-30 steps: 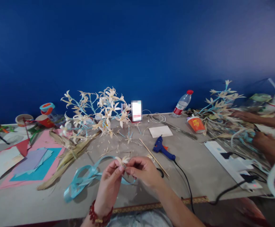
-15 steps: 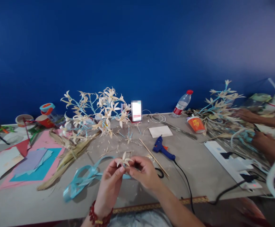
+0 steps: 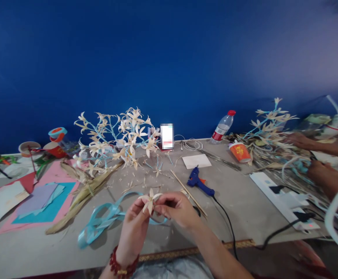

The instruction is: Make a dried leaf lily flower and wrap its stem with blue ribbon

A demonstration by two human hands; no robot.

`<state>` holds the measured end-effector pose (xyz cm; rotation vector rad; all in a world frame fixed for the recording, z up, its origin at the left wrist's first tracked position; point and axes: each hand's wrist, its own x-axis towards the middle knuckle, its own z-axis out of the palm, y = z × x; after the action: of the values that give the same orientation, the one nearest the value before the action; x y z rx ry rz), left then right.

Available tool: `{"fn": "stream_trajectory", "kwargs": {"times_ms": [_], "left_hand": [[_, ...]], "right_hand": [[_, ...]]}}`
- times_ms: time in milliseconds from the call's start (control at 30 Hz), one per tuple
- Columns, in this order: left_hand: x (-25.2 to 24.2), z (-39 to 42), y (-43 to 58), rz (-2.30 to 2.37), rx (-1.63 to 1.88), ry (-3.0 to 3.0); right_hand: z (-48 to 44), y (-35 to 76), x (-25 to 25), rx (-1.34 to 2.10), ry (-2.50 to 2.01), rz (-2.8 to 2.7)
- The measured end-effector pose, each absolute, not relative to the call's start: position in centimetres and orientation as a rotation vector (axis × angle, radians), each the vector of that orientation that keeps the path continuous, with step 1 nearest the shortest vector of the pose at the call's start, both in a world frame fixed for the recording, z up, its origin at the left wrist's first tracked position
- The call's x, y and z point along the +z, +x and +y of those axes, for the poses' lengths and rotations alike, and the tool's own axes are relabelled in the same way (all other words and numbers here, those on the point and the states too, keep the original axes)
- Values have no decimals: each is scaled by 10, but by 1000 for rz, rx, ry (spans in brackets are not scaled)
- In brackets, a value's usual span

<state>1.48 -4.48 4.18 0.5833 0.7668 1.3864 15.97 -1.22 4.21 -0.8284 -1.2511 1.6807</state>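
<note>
A small cream-coloured artificial flower (image 3: 150,199) with pointed petals is held between my two hands, above the front middle of the table. My left hand (image 3: 136,221) is closed around its base, which the fingers hide. From the other side, my right hand (image 3: 176,209) pinches at the flower with thumb and forefinger. A loose light-blue ribbon (image 3: 99,224) lies in loops left of my hands, and part of it shows just below them. Right of my right hand rest a thin wooden stick (image 3: 190,193) and a blue glue gun (image 3: 199,182).
Branches of cream flowers (image 3: 122,135) stand at the back. Coloured paper sheets (image 3: 45,205) and dried husks (image 3: 78,201) lie left. A white power strip (image 3: 282,201), an orange paper cup (image 3: 240,152) and a bottle (image 3: 223,127) are right, near a co-worker's hands (image 3: 323,170).
The flower has turned, so its open face and a downward petal now show toward me. My right-hand fingers have shifted slightly. The co-worker's nearer hand has moved a little.
</note>
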Motion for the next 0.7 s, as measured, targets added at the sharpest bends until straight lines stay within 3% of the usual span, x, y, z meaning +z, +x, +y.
{"fn": "stream_trajectory", "kwargs": {"times_ms": [267,600,700], "left_hand": [[41,-46,14,760,1325,468],[39,-48,14,830,1370,561],[38,-50,12,848,1377,584]], "right_hand": [[-12,156,38,1843,-817,-1127],[-20,158,48,1233,-915,-1502],[-22,160,52,1264,-932,-1533]]}}
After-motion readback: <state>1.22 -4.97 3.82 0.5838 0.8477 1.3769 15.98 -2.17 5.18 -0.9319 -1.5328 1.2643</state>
